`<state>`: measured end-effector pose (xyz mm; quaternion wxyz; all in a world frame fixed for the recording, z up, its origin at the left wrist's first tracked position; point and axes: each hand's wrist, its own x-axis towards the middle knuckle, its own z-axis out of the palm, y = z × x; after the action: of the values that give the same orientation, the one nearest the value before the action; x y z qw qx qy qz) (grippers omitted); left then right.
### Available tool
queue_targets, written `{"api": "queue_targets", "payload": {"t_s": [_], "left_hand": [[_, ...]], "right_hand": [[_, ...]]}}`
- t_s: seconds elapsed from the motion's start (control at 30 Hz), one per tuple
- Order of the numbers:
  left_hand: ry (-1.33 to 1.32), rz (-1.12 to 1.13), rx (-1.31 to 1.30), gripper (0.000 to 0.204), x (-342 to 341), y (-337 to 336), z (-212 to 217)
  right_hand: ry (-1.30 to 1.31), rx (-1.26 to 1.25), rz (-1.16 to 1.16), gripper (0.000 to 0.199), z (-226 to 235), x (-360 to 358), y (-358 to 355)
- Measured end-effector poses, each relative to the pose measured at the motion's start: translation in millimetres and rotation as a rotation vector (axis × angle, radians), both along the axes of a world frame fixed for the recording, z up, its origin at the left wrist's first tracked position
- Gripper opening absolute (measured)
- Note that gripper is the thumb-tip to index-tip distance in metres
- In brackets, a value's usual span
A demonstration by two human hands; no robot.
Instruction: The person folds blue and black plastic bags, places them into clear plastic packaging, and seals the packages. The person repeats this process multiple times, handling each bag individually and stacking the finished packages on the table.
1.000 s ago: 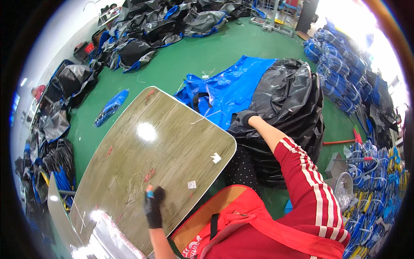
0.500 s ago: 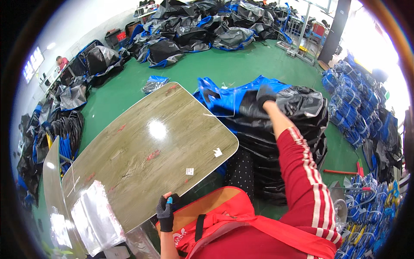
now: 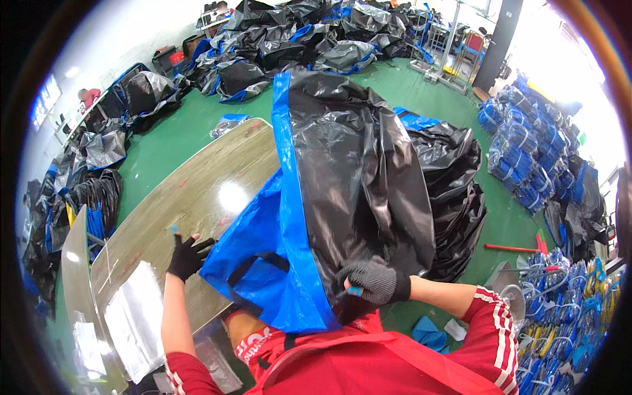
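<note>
Here, the bag (image 3: 342, 197) hangs crumpled, glossy black with blue edging.

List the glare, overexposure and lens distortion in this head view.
Head view: ceiling light glares off the wooden table; the upper right is blown out white; fisheye bends the table edge and darkens the rim; the black and blue bag stays sharp.

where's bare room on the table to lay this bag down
The wooden table is bare from the blue-and-black bag out to its far rounded edge. The near-left end is crowded by clear plastic sheets beside the left hand.
</note>
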<state>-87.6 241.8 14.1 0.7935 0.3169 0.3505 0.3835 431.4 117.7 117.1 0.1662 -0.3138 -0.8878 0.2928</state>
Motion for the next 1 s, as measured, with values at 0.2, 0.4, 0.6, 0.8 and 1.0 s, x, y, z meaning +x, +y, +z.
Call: {"api": "queue_targets", "payload": {"t_s": [0.2,0.4,0.6,0.8,1.0], "left_hand": [[0.977,-0.236,0.177,0.056,61,73,13],[1.276,-0.052,0.739,0.055,186,127,8],[1.897,0.508,0.934,0.055,1,20,55],[1.051,0.696,0.263,0.045,-191,-124,65],[2.08,0.603,-0.135,0.064,-220,-180,33]], "right_hand": [[0.05,-0.274,0.014,0.023,30,19,37],[0.071,0.167,-1.534,0.084,-51,120,140],[-0.033,0.464,-1.578,0.038,-105,130,149],[0.1,0.348,-0.946,0.039,-46,17,225],[-0.1,0.224,-1.028,0.055,-72,33,328]]}}
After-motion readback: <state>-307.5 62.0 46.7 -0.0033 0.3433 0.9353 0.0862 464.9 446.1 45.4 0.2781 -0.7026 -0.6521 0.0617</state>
